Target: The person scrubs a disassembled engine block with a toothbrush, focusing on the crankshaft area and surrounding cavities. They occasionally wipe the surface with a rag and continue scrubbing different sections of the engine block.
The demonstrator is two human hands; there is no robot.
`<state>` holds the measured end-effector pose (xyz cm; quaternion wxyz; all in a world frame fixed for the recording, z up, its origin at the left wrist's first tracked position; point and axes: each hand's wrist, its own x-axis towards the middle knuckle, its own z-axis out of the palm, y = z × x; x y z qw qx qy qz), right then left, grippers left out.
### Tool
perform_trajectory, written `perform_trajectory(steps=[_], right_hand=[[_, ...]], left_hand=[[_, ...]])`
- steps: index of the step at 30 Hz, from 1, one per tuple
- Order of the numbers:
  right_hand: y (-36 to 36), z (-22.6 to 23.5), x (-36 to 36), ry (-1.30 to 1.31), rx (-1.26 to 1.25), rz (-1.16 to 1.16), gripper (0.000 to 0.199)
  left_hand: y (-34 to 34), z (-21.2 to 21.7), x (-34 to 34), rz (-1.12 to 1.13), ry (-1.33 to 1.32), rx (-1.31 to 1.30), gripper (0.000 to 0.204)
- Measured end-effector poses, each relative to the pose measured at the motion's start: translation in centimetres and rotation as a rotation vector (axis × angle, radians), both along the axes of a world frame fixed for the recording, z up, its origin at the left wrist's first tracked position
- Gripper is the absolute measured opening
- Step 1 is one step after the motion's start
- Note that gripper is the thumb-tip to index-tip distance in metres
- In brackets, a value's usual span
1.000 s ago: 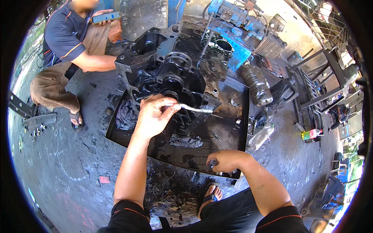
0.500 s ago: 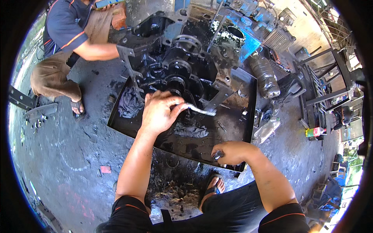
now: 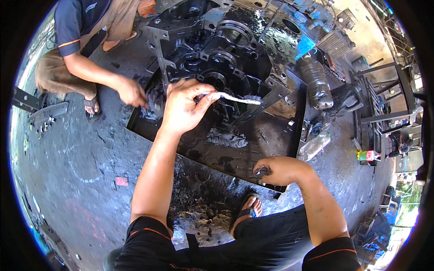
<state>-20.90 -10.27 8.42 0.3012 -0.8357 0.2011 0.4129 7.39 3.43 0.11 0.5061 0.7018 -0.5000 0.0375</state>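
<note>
My left hand (image 3: 183, 106) is closed on a thin, pale brush (image 3: 239, 98), which looks like a toothbrush with dark bristles at its far end. The brush points right, over the near side of a black, oily engine block (image 3: 280, 79) with round bearing seats along its middle. Lower right, my right hand (image 3: 273, 171) hangs over the near edge of a metal drip tray (image 3: 217, 171). Its fingers are curled around something dark and small that I cannot make out. A crumpled dark rag (image 3: 228, 137) lies in the tray between my hands.
At the left, a co-worker's hand (image 3: 132, 92) reaches to a dark cloth (image 3: 156, 100) at the tray's left side. Large plastic bottles (image 3: 318, 88) lie right of the tray. A black metal frame (image 3: 377, 97) stands farther right. A red scrap (image 3: 121, 181) lies on the floor.
The co-worker's hand has moved from the engine block down to the cloth. My left hand with the brush has lifted slightly. The view has shifted a little.
</note>
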Motion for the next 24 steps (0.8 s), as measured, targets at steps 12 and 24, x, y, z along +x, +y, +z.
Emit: perform_trajectory(steps=[12, 24], right_hand=[[-0.4, 0.3, -1.4, -0.111, -0.002, -0.036, 0.041], [-0.1, -0.9, 0.3, -0.027, 0.037, -0.03, 0.042]], left_hand=[[6.1, -12.9, 0.9, 0.211, 0.23, 0.83, 0.039], [5.8, -18.4, -4.8, 0.476, 0.316, 0.791, 0.019]])
